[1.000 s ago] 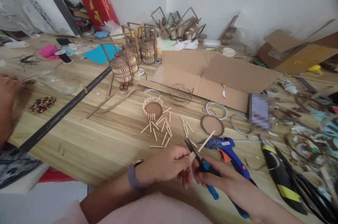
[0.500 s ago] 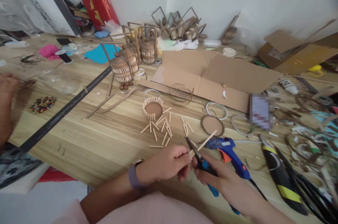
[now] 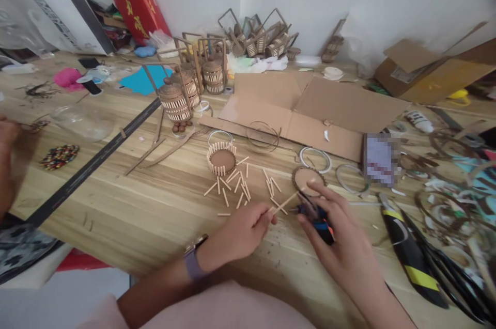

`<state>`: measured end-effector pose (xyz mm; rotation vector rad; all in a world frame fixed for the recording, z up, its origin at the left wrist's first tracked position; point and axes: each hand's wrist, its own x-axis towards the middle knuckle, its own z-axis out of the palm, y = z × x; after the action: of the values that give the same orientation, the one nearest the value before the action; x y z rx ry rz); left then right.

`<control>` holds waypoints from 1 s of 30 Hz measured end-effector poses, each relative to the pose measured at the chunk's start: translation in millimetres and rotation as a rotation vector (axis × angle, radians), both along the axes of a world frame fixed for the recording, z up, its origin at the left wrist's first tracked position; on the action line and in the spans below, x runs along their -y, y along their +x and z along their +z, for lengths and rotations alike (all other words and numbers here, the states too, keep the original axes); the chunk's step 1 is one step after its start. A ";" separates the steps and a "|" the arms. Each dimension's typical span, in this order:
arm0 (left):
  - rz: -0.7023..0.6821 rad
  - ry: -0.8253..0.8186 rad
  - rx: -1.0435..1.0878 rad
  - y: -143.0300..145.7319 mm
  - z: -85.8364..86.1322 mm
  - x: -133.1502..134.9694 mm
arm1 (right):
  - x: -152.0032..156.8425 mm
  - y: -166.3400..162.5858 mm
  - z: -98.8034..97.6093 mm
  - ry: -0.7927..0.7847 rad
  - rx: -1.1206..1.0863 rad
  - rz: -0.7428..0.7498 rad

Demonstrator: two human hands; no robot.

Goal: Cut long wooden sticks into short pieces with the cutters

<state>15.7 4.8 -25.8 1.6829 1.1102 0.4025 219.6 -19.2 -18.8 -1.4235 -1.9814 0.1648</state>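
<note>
My left hand (image 3: pixel 251 228) is closed in a pinch on a thin wooden stick (image 3: pixel 287 200) that slants up to the right. My right hand (image 3: pixel 337 220) holds dark-jawed cutters with blue handles (image 3: pixel 322 226), near the stick's far tip. Whether the jaws touch the stick I cannot tell. Left of them, cut stick pieces (image 3: pixel 242 184) lie scattered. Behind these stands a small round cup (image 3: pixel 221 158) with short sticks set upright round its rim. A brown disc with a braided edge (image 3: pixel 306 178) lies just beyond my right hand, which mostly hides a glue gun.
Finished small baskets (image 3: pixel 174 102) stand at the back left. Flattened cardboard (image 3: pixel 263 94) covers the back middle. Yellow-and-black pliers (image 3: pixel 411 256) and black scissors (image 3: pixel 445 267) lie at right. Another person's hand (image 3: pixel 8 135) rests at the left edge near a bead pile (image 3: pixel 60 157).
My right hand and the cutters have moved up and right, away from my left hand, toward the stick's far end. My left hand keeps its pinch, slightly further left.
</note>
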 end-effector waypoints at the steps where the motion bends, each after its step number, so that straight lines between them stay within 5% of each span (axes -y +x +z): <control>1: -0.007 0.070 -0.041 0.8 -1.5 2.0 | -3.3 -2.0 -3.0 0.030 0.041 0.037; 5: -0.021 0.269 -0.238 3.6 -5.1 7.8 | -11.2 -7.9 -16.5 -0.041 0.211 0.092; 12: -0.091 0.412 -0.536 9.6 -2.2 9.4 | -6.1 -17.7 -28.6 0.005 0.321 -0.051; 26: -0.157 0.481 -0.636 15.7 6.7 13.1 | -0.6 -30.4 -36.4 -0.008 0.361 -0.194; 30: -0.082 0.461 -0.470 11.0 -0.9 10.2 | -6.5 -20.2 -26.8 -0.097 0.188 -0.131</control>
<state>26.7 -5.4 -26.8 2.3027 1.3493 0.2217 199.4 -12.8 -45.7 -1.6791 -2.0453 0.0712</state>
